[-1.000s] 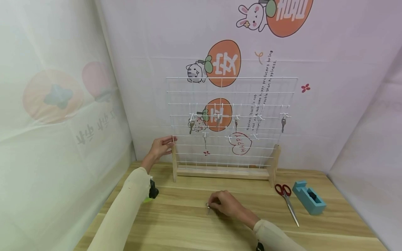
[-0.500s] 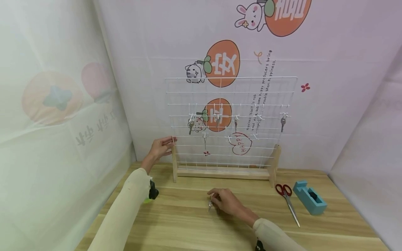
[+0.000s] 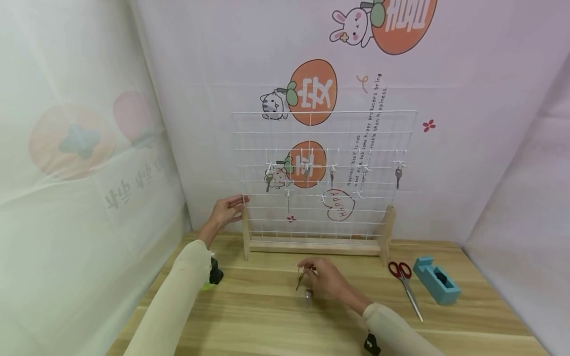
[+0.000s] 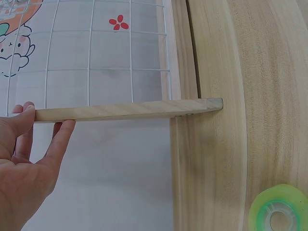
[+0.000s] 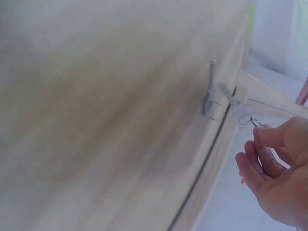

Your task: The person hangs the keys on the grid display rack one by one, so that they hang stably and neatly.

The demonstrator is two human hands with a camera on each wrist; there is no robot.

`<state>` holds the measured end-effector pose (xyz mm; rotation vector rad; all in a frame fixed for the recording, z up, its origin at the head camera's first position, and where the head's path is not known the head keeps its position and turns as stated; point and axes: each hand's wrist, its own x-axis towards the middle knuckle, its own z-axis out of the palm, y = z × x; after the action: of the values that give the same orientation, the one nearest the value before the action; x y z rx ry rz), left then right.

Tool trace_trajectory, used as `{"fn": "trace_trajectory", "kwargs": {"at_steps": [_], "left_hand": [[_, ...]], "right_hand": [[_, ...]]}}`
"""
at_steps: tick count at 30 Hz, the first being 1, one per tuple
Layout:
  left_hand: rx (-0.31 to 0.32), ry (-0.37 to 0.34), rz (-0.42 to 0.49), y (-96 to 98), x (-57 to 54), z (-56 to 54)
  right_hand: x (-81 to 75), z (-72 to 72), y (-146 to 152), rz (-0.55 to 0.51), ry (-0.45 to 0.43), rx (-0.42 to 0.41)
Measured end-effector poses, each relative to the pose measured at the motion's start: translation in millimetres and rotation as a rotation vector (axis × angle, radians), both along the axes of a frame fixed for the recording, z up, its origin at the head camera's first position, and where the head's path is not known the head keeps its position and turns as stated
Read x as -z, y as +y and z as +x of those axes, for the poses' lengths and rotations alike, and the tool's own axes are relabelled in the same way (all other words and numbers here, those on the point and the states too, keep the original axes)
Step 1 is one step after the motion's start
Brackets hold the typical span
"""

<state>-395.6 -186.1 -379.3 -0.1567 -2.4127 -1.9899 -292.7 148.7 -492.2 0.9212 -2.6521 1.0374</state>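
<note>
In my right hand [image 3: 327, 279], thumb and fingers pinch the ring of a key [image 5: 243, 114], which dangles just above the wooden table. A second key [image 5: 209, 102] with its own ring lies on the table beneath that hand. My left hand [image 3: 226, 210] grips the top of the left wooden upright [image 4: 120, 110] of a white wire grid rack [image 3: 311, 207]. In the left wrist view its fingers lie on both sides of the wood. Several keys, such as the right-hand key [image 3: 398, 178], hang from white hooks on the grid.
Red-handled scissors [image 3: 406, 284] and a blue tape dispenser [image 3: 438, 281] lie to the right on the table. Beside the left forearm is a roll of green tape [image 4: 269, 204]. Printed cloth hangs close behind the rack and along both sides.
My right hand has lifted a key off the table and moved slightly towards the rack, leaving the other key lying behind. The left hand has stayed on the upright.
</note>
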Motion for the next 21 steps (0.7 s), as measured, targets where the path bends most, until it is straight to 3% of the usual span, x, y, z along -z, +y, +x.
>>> {"fn": "trace_trajectory", "kwargs": {"at_steps": [9,16,21], "left_hand": [[0.001,-0.008,-0.007,-0.6,-1.0,1.8],[0.011,-0.002,-0.013,-0.8,-0.6,2.1],[0.006,-0.005,-0.022,-0.3,-1.3,1.9]], "right_hand": [[-30.7,-9.9,11.6,-0.004,0.055,0.017],[-61.6,-18.4,25.3,-0.08,0.227,0.01],[-89.6,-23.2,35.1,-0.113,0.208,0.064]]}}
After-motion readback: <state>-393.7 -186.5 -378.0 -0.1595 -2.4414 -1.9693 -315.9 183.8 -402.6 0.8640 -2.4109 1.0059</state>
